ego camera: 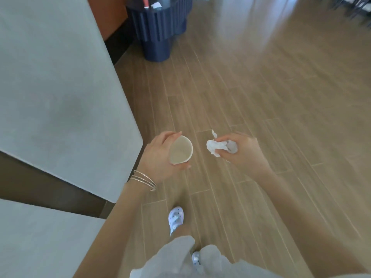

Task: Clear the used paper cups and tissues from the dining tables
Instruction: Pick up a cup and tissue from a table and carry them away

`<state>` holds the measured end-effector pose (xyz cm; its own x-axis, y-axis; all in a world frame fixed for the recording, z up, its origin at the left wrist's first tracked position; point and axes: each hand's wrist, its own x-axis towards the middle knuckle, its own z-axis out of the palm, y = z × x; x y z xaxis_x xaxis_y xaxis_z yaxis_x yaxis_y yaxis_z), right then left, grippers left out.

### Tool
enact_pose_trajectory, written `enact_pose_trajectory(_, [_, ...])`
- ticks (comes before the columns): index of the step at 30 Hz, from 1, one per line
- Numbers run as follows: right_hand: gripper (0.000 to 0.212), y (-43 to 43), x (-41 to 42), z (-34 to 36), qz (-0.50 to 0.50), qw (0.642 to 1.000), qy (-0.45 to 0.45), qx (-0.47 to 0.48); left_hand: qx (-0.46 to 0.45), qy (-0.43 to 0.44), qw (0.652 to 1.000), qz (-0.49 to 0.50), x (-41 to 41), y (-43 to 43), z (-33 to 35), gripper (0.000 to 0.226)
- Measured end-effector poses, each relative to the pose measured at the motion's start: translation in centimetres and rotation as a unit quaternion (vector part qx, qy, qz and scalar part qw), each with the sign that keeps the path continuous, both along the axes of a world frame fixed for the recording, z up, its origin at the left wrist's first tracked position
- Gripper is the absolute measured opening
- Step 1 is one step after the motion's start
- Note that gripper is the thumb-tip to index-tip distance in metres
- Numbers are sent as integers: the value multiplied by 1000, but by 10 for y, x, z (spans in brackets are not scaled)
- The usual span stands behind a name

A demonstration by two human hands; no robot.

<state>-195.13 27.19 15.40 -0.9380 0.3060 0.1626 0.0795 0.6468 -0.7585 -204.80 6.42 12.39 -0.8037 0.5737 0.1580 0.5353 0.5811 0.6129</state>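
Grey clothing, cup in left hand, tissue

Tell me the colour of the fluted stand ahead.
The fluted stand is dark navy blue, clearest in the head view.

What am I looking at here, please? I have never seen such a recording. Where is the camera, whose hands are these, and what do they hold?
There is no machine here. A person wears one camera on the head, and it looks down at their own two hands. The left hand holds a paper cup, and the right hand grips a crumpled tissue. Both are over the wooden floor, beside a grey table on the left. Ahead stands a dark blue ribbed table; the things on it are too blurred to name.
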Motion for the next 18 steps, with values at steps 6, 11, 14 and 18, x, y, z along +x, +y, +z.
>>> enact_pose_trajectory(6, [15,53,-107,-12,15,999,-15,25,-11,-16,1000,2,-105,53,-16,90])
enact_pose_trajectory(11, [11,101,-224,7,24,999,-6,38,-14,-9,1000,6,-219,100,2,89])
enact_pose_trajectory(14, [11,123,-292,18,27,998,13,48,-23,1,1000,5,-285,121,17,90])
enact_pose_trajectory(18, [14,148,-369,20,28,998,25,51,-21,18,1000,13,-360,142,28,89])
